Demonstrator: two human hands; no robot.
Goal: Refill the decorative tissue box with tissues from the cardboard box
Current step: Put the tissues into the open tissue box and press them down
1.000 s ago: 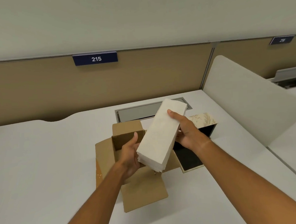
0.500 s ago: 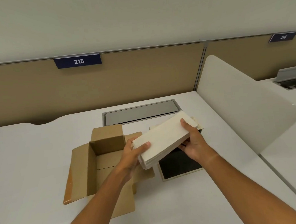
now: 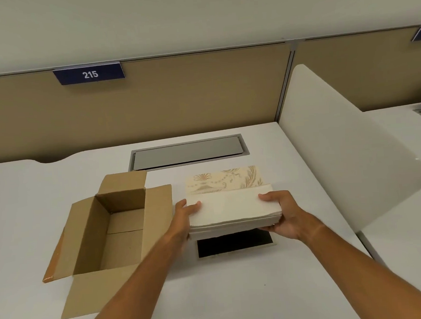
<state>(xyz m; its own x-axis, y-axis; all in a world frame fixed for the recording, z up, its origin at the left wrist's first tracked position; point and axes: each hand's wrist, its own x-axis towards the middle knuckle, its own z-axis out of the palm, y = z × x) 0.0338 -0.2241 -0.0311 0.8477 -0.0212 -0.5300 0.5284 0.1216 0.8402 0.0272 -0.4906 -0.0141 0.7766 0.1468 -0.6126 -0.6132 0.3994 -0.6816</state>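
A: Where's the stack (image 3: 232, 208) sitting right now?

B: Both hands are holding it by the short ends, long axis running left-right, roughly level. Left hand (image 3: 184, 216) is clamping the left end, thumb on top and fingers under. Right hand (image 3: 285, 215) is doing the same on the right end, thumb (image 3: 268, 196) on top, palm cupping the lower corner.

A: Relative to the tissue box (image 3: 234, 244)?

B: The stack is hovering directly over it. The box is lying open on the desk (image 3: 237, 293). Its dark interior is showing below the near edge of the stack, and the patterned lid (image 3: 224, 180) is showing behind the far edge. Can't tell if the stack is touching the box rim; the tissues are hiding that.

A: Cardboard box (image 3: 110, 229)?

B: Sitting just left of the left hand, flaps open, inside looking bare. Its right flap is lying near the left wrist, not touching the stack.

A: Grip state?

B: Both hands are closing on the stack, nothing slack. The stack is spanning the gap between the two palms, centred.
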